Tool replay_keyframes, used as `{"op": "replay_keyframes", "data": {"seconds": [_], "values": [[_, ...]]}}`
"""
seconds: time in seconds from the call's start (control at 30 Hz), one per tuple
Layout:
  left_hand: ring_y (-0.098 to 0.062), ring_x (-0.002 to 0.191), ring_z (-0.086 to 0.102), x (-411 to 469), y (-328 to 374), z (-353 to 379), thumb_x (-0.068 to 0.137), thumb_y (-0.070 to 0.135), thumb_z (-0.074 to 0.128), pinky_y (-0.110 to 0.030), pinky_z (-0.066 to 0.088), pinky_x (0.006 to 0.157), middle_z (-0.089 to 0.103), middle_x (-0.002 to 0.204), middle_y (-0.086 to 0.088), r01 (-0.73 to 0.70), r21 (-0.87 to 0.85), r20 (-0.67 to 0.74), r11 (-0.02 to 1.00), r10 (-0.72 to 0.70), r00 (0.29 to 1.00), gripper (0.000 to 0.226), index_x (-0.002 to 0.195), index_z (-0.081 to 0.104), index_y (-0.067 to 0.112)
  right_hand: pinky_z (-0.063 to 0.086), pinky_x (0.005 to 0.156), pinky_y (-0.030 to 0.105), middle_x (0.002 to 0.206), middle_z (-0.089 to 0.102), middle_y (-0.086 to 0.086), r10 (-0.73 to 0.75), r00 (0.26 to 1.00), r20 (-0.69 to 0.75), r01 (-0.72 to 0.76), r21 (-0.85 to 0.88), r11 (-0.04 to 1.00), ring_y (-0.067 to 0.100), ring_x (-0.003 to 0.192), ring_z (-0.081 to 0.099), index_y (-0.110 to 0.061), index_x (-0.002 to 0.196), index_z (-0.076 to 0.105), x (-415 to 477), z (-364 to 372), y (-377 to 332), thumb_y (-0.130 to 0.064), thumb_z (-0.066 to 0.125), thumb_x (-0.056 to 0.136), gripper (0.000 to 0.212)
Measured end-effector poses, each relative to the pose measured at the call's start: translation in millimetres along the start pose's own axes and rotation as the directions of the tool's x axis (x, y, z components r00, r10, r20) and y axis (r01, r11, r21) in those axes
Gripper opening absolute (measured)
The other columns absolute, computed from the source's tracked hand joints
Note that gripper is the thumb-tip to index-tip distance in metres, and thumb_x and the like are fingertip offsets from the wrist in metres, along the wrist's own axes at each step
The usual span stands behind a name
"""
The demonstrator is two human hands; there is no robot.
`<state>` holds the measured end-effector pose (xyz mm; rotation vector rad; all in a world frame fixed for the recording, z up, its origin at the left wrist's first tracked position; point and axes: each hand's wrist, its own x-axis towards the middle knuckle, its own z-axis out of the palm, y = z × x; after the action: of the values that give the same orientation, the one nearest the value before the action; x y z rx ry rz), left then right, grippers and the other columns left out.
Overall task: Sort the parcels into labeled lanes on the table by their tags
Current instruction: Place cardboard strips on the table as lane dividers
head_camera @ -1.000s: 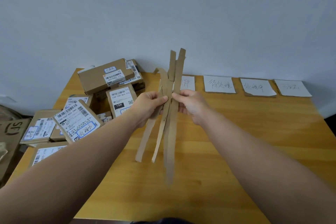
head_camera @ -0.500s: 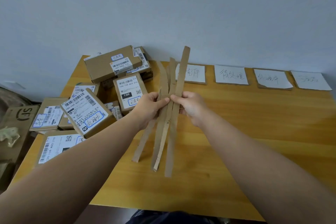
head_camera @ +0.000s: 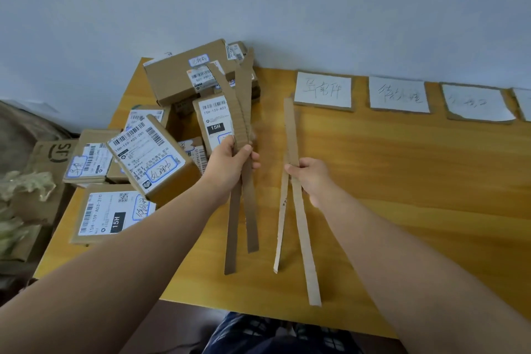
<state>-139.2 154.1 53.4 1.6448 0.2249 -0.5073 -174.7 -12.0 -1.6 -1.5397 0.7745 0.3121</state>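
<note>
My left hand (head_camera: 230, 164) grips a bundle of long cardboard strips (head_camera: 244, 112) above the table's left half. My right hand (head_camera: 309, 178) pinches two more cardboard strips (head_camera: 298, 224), held apart from the left bundle. A heap of brown parcels (head_camera: 149, 152) with white shipping labels and blue-framed handwritten tags covers the table's left end. Along the far edge lie several white lane labels with handwriting, the nearest one (head_camera: 323, 90) just beyond my right hand, then two others (head_camera: 398, 95) (head_camera: 475, 103).
The yellow wooden table (head_camera: 416, 181) stands against a pale wall. Left of the table, on the floor, are a brown carton with a logo (head_camera: 54, 152) and crumpled packing paper (head_camera: 20, 190). My knees show below the front edge.
The single bundle held by both hands has been split: my left hand moved left with some strips, my right hand moved right with two. The camera tilted down and right.
</note>
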Motion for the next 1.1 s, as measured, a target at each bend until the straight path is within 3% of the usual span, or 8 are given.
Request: {"op": "replay_keyframes", "data": {"seconds": [0.2, 0.4, 0.5, 0.73, 0.83, 0.9, 1.0, 1.1], "values": [[-0.022, 0.084, 0.067, 6.4, -13.3, -5.1, 0.098, 0.016, 0.05, -0.039, 0.057, 0.084, 0.068, 0.089, -0.007, 0.041, -0.01, -0.005, 0.999, -0.041, 0.999, 0.01, 0.106, 0.056, 0.014, 0.055, 0.088, 0.042, 0.085, 0.07, 0.006, -0.019, 0.998, -0.067, 0.012, -0.101, 0.995, 0.027, 0.086, 0.067, -0.016, 0.077, 0.067, 18.1, 12.0, 5.3, -0.017, 0.067, 0.089, 0.012], [-0.023, 0.085, 0.066, 12.5, -8.6, -3.3, 0.1, 0.013, 0.045, -0.039, 0.057, 0.081, 0.067, 0.094, -0.01, 0.07, -0.035, 0.029, 0.997, -0.069, 0.997, 0.009, 0.105, 0.052, 0.013, 0.057, 0.06, 0.032, 0.067, 0.052, 0.012, -0.044, 0.984, -0.175, 0.0, -0.243, 0.97, 0.031, 0.069, 0.055, 0.01, 0.092, 0.061, 4.4, 7.9, 0.0, -0.026, 0.052, 0.099, 0.038], [-0.021, 0.08, 0.066, 12.5, -0.1, 1.1, 0.101, 0.012, 0.042, -0.038, 0.057, 0.077, 0.067, 0.099, -0.012, 0.088, -0.043, 0.079, 0.995, -0.085, 0.993, 0.011, 0.11, 0.048, 0.011, 0.053, 0.086, 0.043, 0.097, 0.068, 0.016, -0.095, 0.987, -0.129, 0.081, -0.112, 0.99, 0.033, 0.098, 0.062, -0.003, 0.092, 0.07, -9.1, 0.8, -27.6, -0.033, 0.054, 0.097, 0.034], [-0.009, 0.059, 0.052, 4.4, 9.4, 18.4, 0.098, 0.033, 0.05, -0.023, 0.046, 0.055, 0.061, 0.075, 0.004, -0.001, 0.11, 0.205, 0.994, -0.022, 0.979, 0.014, 0.098, 0.052, 0.019, 0.039, 0.041, 0.017, 0.059, 0.051, -0.002, -0.14, 0.987, 0.082, 0.119, 0.223, 0.968, 0.005, 0.043, 0.043, -0.011, 0.092, 0.069, -22.2, 21.8, -64.1, -0.02, 0.066, 0.091, 0.01], [0.005, 0.047, 0.052, 5.8, 12.7, 11.7, 0.095, 0.023, 0.057, -0.012, 0.042, 0.051, 0.059, 0.06, 0.014, -0.049, 0.177, 0.124, 0.983, 0.027, 0.992, 0.007, 0.09, 0.059, 0.019, 0.053, 0.053, 0.021, 0.07, 0.059, 0.003, -0.17, 0.983, 0.07, 0.15, 0.227, 0.962, 0.01, 0.056, 0.054, -0.008, 0.096, 0.066, -10.0, 29.9, -57.0, -0.024, 0.064, 0.092, 0.017], [0.006, 0.051, 0.055, 10.4, 15.3, 1.8, 0.096, 0.021, 0.056, -0.013, 0.044, 0.056, 0.06, 0.068, 0.009, -0.042, 0.184, -0.001, 0.982, 0.043, 0.999, 0.009, 0.095, 0.062, 0.014, 0.056, 0.084, 0.036, 0.103, 0.066, 0.009, -0.279, 0.96, 0.002, 0.277, -0.124, 0.953, 0.021, 0.093, 0.065, -0.008, 0.12, 0.061, 3.3, 26.3, -42.8, -0.036, 0.059, 0.093, 0.038], [0.0, 0.058, 0.061, 12.1, 20.7, -10.1, 0.097, 0.025, 0.054, -0.023, 0.046, 0.066, 0.062, 0.074, 0.003, -0.024, 0.133, -0.099, 0.991, 0.038, 0.994, 0.012, 0.096, 0.06, 0.015, 0.023, 0.117, 0.043, 0.157, 0.024, 0.012, -0.254, 0.936, 0.243, 0.327, -0.868, 0.374, 0.03, 0.144, 0.024, -0.009, 0.15, 0.029, 12.0, 11.0, -14.4, -0.047, 0.05, 0.095, 0.07], [0.001, 0.058, 0.066, 10.0, 23.0, -14.3, 0.098, 0.026, 0.05, -0.025, 0.049, 0.063, 0.066, 0.077, 0.001, 0.023, 0.078, -0.086, 0.997, -0.016, 0.996, 0.011, 0.104, 0.056, 0.018, -0.002, 0.12, 0.048, 0.162, -0.01, 0.004, -0.063, 0.941, 0.333, 0.337, -0.939, 0.07, 0.025, 0.149, -0.007, -0.015, 0.155, 0.001, 12.4, 3.5, 10.0, -0.058, 0.046, 0.092, 0.089]]}}
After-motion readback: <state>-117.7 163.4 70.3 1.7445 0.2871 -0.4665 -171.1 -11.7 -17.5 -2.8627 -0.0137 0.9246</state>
